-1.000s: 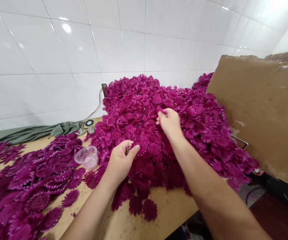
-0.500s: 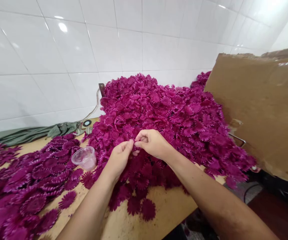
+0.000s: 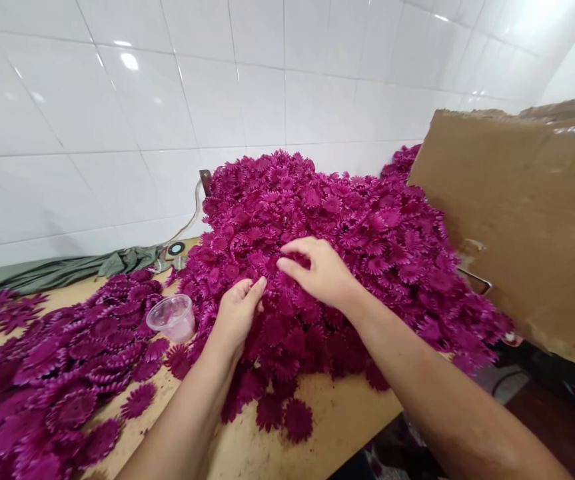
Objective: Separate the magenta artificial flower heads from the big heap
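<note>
In front of me rises a big heap of magenta artificial flower pieces (image 3: pixel 312 200), round with serrated petals. My left hand (image 3: pixel 240 310) is closed in a pinch at the near side of the heap, thumb against the curled fingers. What it pinches blends with the magenta behind it, so I cannot make it out. Up and to the right, my right hand (image 3: pixel 317 270) is held over the heap with thumb and forefinger apart and nothing visible between them. Left of my left hand stands a clear plastic cup (image 3: pixel 172 319) with something whitish inside.
More flattened magenta flower pieces (image 3: pixel 72 373) cover the table's left side. The wooden tabletop (image 3: pixel 337 413) shows at the front. A large cardboard sheet (image 3: pixel 522 227) leans at the right. Green cloth (image 3: pixel 67 270) lies along the white tiled wall (image 3: pixel 247 100).
My hands, fingertips together half a second ago, have separated. The right hand has moved up and right and its fingers have spread; the left stays pinched in nearly the same place.
</note>
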